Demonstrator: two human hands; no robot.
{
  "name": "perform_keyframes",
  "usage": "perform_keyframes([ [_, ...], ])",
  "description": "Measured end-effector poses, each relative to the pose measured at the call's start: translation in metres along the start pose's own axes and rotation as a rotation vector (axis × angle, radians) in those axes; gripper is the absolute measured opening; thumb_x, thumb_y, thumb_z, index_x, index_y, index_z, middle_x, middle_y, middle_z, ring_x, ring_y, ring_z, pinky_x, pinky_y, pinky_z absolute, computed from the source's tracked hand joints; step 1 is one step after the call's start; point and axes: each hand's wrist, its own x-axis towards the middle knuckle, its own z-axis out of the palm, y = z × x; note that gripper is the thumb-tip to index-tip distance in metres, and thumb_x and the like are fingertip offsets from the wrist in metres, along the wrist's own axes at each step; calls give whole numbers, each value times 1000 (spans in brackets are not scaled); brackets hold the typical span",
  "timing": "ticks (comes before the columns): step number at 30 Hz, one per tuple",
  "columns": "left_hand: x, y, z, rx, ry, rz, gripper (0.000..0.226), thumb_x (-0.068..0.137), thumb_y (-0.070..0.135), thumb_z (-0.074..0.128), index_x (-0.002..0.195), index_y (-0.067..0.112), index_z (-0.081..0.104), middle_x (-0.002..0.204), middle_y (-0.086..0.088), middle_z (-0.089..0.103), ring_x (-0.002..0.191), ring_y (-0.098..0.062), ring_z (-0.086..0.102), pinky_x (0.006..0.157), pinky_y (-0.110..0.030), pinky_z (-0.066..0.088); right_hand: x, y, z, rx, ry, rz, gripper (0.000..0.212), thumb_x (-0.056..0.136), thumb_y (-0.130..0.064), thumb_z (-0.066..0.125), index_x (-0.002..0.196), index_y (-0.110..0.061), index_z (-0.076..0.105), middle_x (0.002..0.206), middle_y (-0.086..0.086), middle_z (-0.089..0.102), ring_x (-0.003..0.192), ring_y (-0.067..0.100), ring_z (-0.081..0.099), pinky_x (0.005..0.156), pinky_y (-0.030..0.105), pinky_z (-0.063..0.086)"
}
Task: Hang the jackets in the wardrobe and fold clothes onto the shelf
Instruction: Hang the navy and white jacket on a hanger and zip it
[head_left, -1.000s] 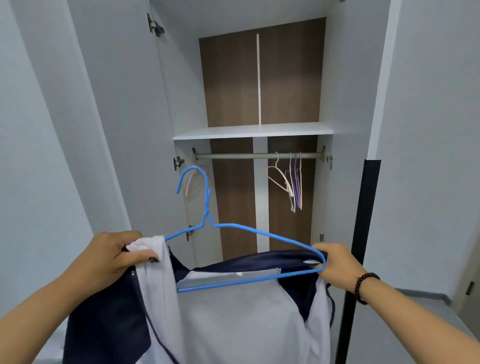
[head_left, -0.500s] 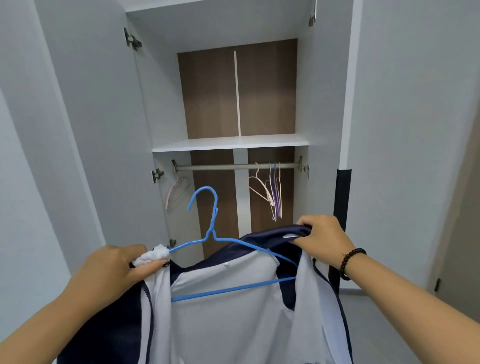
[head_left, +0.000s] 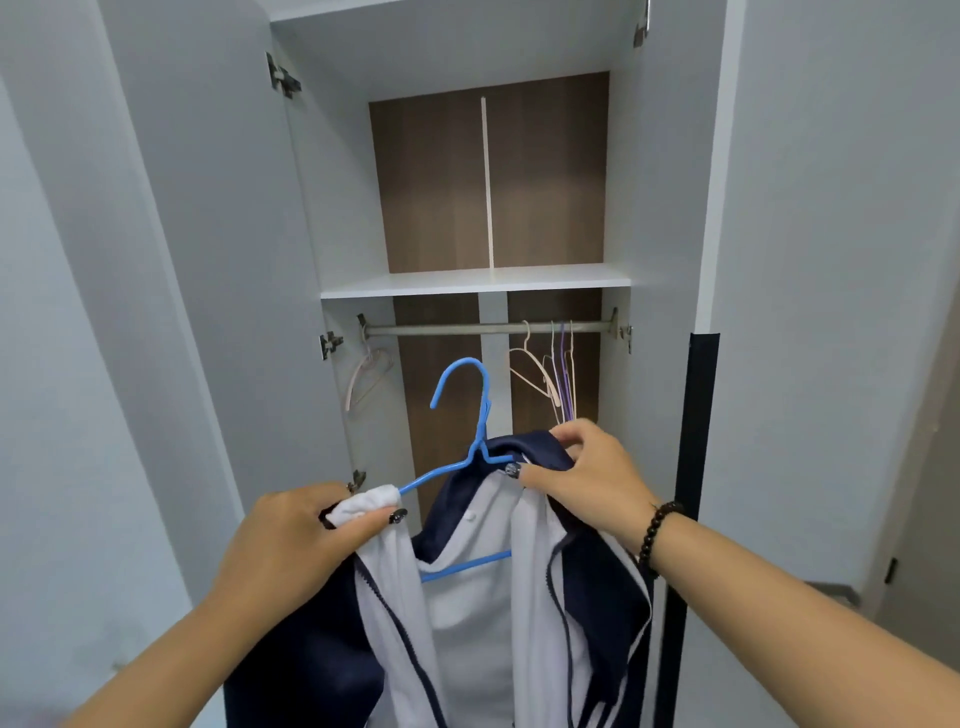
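— Two grips on one jacket (head_left: 467, 613), is that right?

— Yes. The left hand (head_left: 291, 545) pinches the white shoulder edge where it sits over the left end of the blue hanger (head_left: 470, 457); the right hand (head_left: 587, 478) clenches the navy collar just beside the hanger's neck. The jacket hangs open-fronted below both grips, with the hanger's lower bar showing between them.

— So what matters for this step?

— Seating the garment evenly, I'd judge. The right grip should draw the collar and right shoulder fully over the wire arm that is hidden under the cloth there, while the left grip keeps its shoulder from slipping off the end. If one side rides lower, the jacket may slide once let go.

— And beyond the grips?

— Above them the blue hook points up toward the rail (head_left: 488, 328), not yet on it. There is free rail straight above; the spare hangers (head_left: 556, 374) bunch above the right grip, and one pale hanger (head_left: 366, 379) hangs above the left. The shelf (head_left: 475, 283) sits over the rail, inside the open wardrobe (head_left: 332, 208).

— Best approach?

— Lift by the hanger's neck, hook into the free stretch, then release.
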Motion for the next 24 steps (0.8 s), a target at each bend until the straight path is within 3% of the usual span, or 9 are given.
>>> perform_keyframes([
  [3,-7,-5,-2,-14,28,-18,30,66,62,74,67,35,61,45,12,49,44,-7,42,45,-20,28,5,14,-10,-146,-19,19,44,73,-38,78,105,-28,50,84,-7,62,76,8,62,60,22,48],
  [5,-12,-8,0,12,22,-25,33,66,62,75,66,32,60,45,12,48,44,-7,41,45,-22,28,5,25,-9,-174,-141,63,26,77,-31,74,97,-27,57,88,-3,65,81,13,65,71,32,56],
  [8,-15,-12,6,66,-20,-28,45,67,63,73,60,22,56,48,7,49,46,-11,39,47,-25,29,-4,29,0,-309,-149,14,9,83,-15,64,83,-24,65,85,-1,68,81,15,65,79,37,57],
  [11,-17,-11,12,127,-57,-5,58,66,71,65,60,16,49,53,2,50,47,-13,36,48,-26,28,-14,25,14,-279,-145,-52,13,84,-13,63,78,-23,69,71,-5,66,67,9,62,66,25,55],
  [15,-15,-11,15,135,-54,28,59,67,69,65,60,13,47,58,-1,51,48,-13,35,48,-25,26,-27,8,32,-169,-147,-170,8,86,-19,67,87,-25,72,56,-17,63,54,-6,58,48,7,42],
  [18,-12,-17,12,-2,-37,-26,52,64,66,71,62,16,56,54,0,51,46,-10,36,49,-27,29,-32,-2,29,-133,-110,-228,12,86,-25,67,96,-30,71,76,-17,69,72,-4,63,56,5,46],
  [21,-13,-22,9,-100,1,-25,47,60,66,71,65,20,62,51,1,51,44,-8,36,49,-26,30,-33,-3,16,-374,-41,-419,24,85,-36,66,109,-35,67,88,-23,59,88,0,51,74,10,41],
  [24,-13,-25,3,-164,56,-8,46,56,70,71,67,25,65,46,6,48,44,-6,38,48,-24,30,-27,3,-2,-595,-5,-563,34,88,-46,59,120,-35,61,102,-14,45,98,5,39,88,22,35],
])
